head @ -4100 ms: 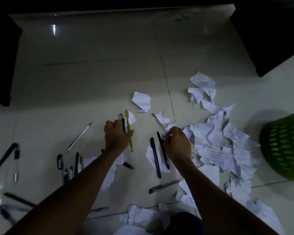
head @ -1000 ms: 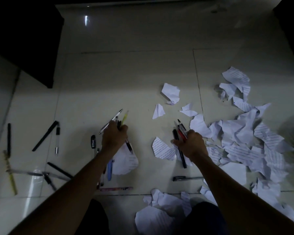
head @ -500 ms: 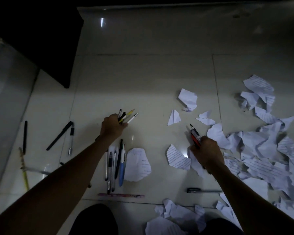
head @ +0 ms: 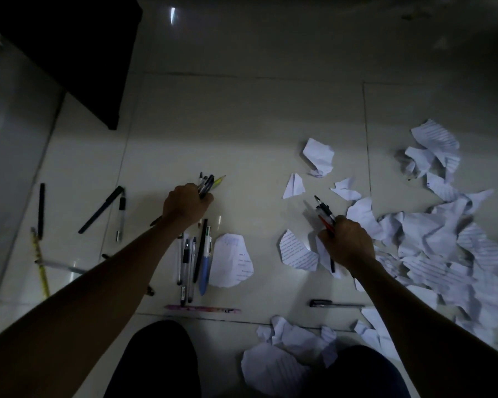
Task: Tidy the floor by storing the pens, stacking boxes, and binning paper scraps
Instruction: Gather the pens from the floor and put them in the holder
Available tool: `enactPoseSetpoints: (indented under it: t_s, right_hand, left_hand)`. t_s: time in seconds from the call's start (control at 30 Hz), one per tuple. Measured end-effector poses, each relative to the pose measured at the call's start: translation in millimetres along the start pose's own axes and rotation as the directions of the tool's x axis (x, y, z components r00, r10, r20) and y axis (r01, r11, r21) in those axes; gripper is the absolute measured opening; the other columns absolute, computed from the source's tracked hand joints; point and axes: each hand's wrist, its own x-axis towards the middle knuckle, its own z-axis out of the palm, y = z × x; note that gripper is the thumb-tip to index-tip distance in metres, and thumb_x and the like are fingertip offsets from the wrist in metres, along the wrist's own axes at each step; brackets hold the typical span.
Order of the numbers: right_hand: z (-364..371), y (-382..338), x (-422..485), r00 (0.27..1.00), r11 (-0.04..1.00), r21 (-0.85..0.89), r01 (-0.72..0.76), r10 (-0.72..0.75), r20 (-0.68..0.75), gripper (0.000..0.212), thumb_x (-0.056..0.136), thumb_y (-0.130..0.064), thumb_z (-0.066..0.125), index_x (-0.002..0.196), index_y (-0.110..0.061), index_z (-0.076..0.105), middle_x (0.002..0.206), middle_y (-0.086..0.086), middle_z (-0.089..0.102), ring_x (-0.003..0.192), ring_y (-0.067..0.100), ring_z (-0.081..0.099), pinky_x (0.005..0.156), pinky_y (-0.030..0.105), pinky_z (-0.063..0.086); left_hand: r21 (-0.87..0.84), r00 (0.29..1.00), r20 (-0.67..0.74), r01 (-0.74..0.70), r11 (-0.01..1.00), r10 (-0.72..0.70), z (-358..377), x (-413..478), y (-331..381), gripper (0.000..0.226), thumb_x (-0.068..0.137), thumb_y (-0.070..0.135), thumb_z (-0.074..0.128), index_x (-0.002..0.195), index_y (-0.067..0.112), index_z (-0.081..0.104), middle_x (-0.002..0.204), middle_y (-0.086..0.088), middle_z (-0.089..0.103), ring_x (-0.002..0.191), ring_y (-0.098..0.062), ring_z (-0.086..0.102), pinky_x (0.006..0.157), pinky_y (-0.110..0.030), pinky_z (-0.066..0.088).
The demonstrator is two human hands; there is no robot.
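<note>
My left hand is closed around a bundle of pens, their tips sticking out above the fist, one yellow. My right hand grips a second bunch of pens, black and red, pointing up and left. Several loose pens lie side by side on the floor just below my left hand, a blue one among them. A black pen lies below my right forearm. Torn paper scraps cover the floor to the right.
More pens and a yellow pencil lie at the left near a glossy panel. A pink pencil lies near my knees. Dark furniture fills the upper left. Crumpled paper sits between my legs.
The view has shifted left, so the green basket has left the frame. Both hands have gathered more pens into their fists and lifted slightly from the floor.
</note>
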Motion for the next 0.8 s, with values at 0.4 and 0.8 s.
enactPoseSetpoints:
  t_s: [0.4, 0.8]
  right_hand:
    - [-14.9, 15.7, -37.7, 0.953, 0.97, -0.11, 0.217, -0.186, 0.24, 0.037, 0.094, -0.037, 0.05, 0.109, -0.003, 0.053, 0.104, 0.02, 0.066, 0.097, 0.035, 0.064, 0.081, 0.039, 0.051]
    - [-4.5, 41.4, -82.9, 0.837, 0.924, -0.052, 0.379, -0.318, 0.445, 0.034, 0.092, -0.038, 0.057, 0.119, -0.019, 0.049, 0.102, 0.012, 0.066, 0.094, 0.033, 0.063, 0.071, 0.029, 0.041]
  left_hand:
    - [-0.38, 0.987, 0.158, 0.072, 0.922, -0.012, 17.5, -72.5, 0.0, 0.016, 0.088, 0.014, 0.05, 0.092, 0.001, 0.058, 0.07, -0.013, 0.065, 0.06, -0.026, 0.066, 0.067, -0.036, 0.056]
    - [-0.306, 0.979, 0.113, -0.126, 0.944, 0.167, 42.1, -153.7, -29.9, 0.031, 0.094, 0.043, 0.05, 0.114, 0.02, 0.059, 0.104, -0.007, 0.068, 0.096, -0.028, 0.062, 0.077, -0.034, 0.046]
